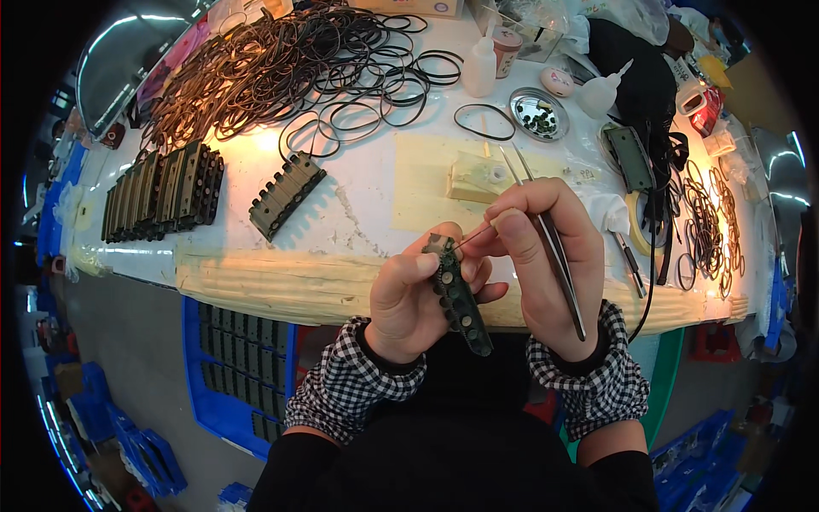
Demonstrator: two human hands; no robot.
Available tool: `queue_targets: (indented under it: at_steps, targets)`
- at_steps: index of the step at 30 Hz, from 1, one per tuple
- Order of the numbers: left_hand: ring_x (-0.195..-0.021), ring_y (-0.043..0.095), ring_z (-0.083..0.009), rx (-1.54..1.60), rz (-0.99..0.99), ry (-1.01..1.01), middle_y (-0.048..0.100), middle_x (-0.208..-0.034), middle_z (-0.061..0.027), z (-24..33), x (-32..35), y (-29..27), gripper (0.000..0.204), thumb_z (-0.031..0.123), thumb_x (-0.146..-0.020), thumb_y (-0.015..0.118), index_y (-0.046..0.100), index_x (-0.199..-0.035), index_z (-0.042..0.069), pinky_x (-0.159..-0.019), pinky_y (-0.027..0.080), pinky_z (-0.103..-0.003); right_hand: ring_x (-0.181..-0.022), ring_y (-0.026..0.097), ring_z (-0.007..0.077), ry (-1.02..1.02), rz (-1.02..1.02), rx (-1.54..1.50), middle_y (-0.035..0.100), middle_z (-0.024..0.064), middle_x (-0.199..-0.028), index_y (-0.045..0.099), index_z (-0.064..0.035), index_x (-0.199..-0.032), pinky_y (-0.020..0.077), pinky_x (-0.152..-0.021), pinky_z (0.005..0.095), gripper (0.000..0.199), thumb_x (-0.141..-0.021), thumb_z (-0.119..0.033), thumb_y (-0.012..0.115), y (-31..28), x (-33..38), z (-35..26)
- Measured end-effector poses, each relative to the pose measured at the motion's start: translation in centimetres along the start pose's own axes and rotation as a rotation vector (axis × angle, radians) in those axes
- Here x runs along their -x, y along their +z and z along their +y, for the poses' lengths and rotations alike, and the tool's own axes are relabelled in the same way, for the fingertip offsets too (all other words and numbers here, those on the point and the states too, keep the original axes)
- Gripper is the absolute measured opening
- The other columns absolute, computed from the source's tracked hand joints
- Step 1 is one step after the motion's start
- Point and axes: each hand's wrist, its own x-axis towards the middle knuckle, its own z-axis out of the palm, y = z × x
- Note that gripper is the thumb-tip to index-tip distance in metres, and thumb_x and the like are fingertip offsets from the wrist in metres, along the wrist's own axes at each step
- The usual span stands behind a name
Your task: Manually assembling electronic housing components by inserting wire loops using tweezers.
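My left hand (408, 294) grips a narrow dark mechanism strip (459, 299) studded with small round wheels, held upright in front of my chest. My right hand (546, 247) pinches a thin wire or pin (472, 238) against the strip's top end. Metal tweezers (550, 235) also lie through that hand, tips pointing up and away toward the table. Both wrists wear black-and-white checked cuffs.
A big heap of black rubber belts (281, 68) covers the white table's far left. Rows of dark mechanism parts (162, 192) and one separate block (286, 194) lie left. A small metal dish (538, 113), white squeeze bottles (479, 64), a tape roll (641, 224) and more belts (704, 226) sit right. A blue crate (239, 367) stands below.
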Motion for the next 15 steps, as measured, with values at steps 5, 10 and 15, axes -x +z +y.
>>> queue_targets:
  at_steps: [5, 10, 15]
  targets:
    - [-0.090, 0.053, -0.0184, 0.003, -0.009, -0.006, 0.052, -0.091, -0.0065, 0.0, -0.1, 0.0, 0.023, 0.026, -0.086, 0.056, 0.048, -0.098, 0.008, -0.096, 0.051, -0.043, -0.067, 0.060, 0.0075, -0.001, 0.010, 0.014, 0.062, 0.0058, -0.080, 0.053, 0.0009, -0.100, 0.0503, -0.059, 0.0200, 0.010, -0.098, -0.009, 0.053, 0.1, 0.1, -0.2]
    - [-0.086, 0.051, -0.0178, -0.034, -0.013, 0.013, 0.050, -0.088, -0.0047, -0.1, -0.1, 0.0, 0.024, 0.029, -0.086, 0.057, 0.049, -0.097, 0.008, -0.093, 0.053, -0.041, -0.071, 0.060, 0.0086, -0.062, 0.167, 0.069, 0.062, 0.0053, -0.083, 0.055, 0.0011, -0.098, 0.0501, -0.066, 0.0217, 0.010, -0.097, -0.009, 0.056, -0.1, -0.4, -0.1]
    - [-0.084, 0.049, -0.0174, -0.051, -0.012, 0.015, 0.047, -0.086, -0.0036, -0.1, -0.2, 0.1, 0.023, 0.028, -0.086, 0.058, 0.049, -0.094, 0.009, -0.092, 0.054, -0.040, -0.073, 0.059, 0.0148, -0.487, 0.344, 0.716, 0.060, 0.0067, -0.081, 0.060, 0.0000, -0.091, 0.0468, -0.066, 0.0258, 0.005, -0.090, -0.002, 0.063, -2.7, -2.5, 1.1]
